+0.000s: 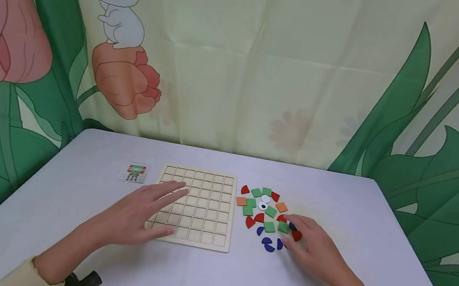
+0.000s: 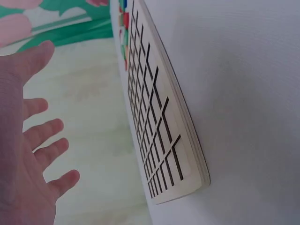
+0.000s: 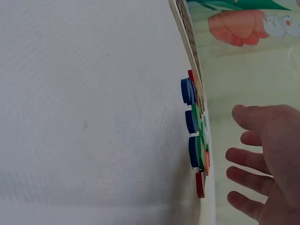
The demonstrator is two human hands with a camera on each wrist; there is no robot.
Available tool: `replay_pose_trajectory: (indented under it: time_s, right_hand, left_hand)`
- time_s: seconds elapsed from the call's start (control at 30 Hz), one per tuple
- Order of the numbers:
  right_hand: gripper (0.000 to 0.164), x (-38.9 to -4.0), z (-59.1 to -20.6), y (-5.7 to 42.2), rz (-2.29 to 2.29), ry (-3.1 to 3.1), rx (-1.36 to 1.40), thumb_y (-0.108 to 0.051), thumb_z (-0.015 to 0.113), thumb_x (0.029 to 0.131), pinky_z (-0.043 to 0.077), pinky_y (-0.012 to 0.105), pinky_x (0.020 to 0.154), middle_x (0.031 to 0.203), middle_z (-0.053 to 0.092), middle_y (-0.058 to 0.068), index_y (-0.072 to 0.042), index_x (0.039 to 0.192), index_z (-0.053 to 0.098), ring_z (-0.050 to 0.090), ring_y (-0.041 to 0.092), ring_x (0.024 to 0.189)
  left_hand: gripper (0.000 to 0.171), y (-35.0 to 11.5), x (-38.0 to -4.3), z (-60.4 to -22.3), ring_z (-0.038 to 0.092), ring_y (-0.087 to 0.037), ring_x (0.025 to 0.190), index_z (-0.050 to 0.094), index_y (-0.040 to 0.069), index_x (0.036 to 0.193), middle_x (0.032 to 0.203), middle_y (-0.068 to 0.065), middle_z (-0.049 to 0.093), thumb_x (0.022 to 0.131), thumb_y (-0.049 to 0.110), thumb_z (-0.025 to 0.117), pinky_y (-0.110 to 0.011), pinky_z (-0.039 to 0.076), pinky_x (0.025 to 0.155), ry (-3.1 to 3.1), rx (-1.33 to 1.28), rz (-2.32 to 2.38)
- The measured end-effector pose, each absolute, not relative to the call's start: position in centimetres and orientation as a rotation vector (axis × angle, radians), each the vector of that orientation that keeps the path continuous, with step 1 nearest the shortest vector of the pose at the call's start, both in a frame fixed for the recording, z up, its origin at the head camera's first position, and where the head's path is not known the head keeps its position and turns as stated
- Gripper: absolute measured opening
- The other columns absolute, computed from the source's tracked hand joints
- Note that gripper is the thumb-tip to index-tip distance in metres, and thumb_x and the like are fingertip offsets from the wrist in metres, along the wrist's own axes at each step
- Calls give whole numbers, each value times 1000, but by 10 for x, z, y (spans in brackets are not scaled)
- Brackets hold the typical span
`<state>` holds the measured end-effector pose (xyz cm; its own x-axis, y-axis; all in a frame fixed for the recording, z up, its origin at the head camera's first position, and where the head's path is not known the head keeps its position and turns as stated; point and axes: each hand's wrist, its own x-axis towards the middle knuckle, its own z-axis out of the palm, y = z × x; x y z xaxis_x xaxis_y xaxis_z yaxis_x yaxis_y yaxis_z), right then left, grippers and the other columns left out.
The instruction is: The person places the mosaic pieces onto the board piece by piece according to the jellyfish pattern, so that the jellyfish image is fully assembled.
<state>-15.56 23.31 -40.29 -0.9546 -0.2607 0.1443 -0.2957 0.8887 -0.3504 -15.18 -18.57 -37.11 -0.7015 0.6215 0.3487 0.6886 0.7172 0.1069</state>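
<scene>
A wooden grid board point(image 1: 196, 244) with rows of square cells lies at the middle of the table. Over its left side hovers my left hand point(image 1: 139, 213), fingers spread and nothing in them; the left wrist view shows the hand point(image 2: 33, 150) apart from the board point(image 2: 187, 159). My right hand point(image 1: 314, 247) is held above the right edge of a cluster of flat pieces, fingers extended and holding nothing. Around it lie a red quarter piece point(image 1: 296, 236), a green square point(image 1: 269, 227) and several blue half-round pieces point(image 1: 269, 248). In the right wrist view the hand point(image 3: 267, 164) is apart from the pieces.
A small picture card point(image 1: 134, 172) with a gridded figure lies left of the board. Orange squares point(image 1: 281, 207) and white round eye pieces point(image 1: 262, 206) are among the cluster. A printed curtain point(image 1: 241, 65) hangs behind the white table point(image 1: 208, 283).
</scene>
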Motion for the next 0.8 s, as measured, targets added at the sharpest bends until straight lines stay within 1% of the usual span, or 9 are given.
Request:
replay_pose_trajectory:
  time_s: [0.17,0.33,0.5,0.67,0.8]
  right_hand:
    - [51,-162,-407,235,681,-2992,407,-30,69,89,49,53,98,135,57,9,-18,136,54,50,33,129]
    - [46,-167,-412,237,731,-3009,392,-26,69,89,48,53,99,132,60,10,-15,132,58,51,34,127]
    - [43,-171,-416,238,754,-3008,389,-24,71,88,48,53,99,130,61,10,-14,129,60,51,34,126]
    - [37,-174,-417,238,726,-3002,380,-22,72,87,50,51,97,126,62,9,-15,123,64,53,32,122]
    - [32,-176,-417,234,694,-2998,383,-18,73,86,52,50,95,120,63,9,-14,117,68,55,32,117]
  left_hand:
    - [81,-188,-150,-374,40,-21,140,27,30,153,154,1,37,85,49,68,-50,42,106,-2651,-1002,-360]
    - [82,-190,-148,-377,40,-20,140,27,30,153,155,2,36,85,48,69,-50,43,105,-2674,-987,-366]
    - [82,-196,-147,-381,41,-21,140,27,30,153,156,2,35,85,47,69,-50,43,104,-2694,-952,-360]
    - [84,-203,-147,-385,41,-21,140,24,29,154,157,1,34,86,50,68,-50,43,105,-2744,-891,-372]
    - [86,-209,-146,-388,41,-23,140,22,26,155,157,0,33,86,51,67,-51,42,106,-2815,-818,-380]
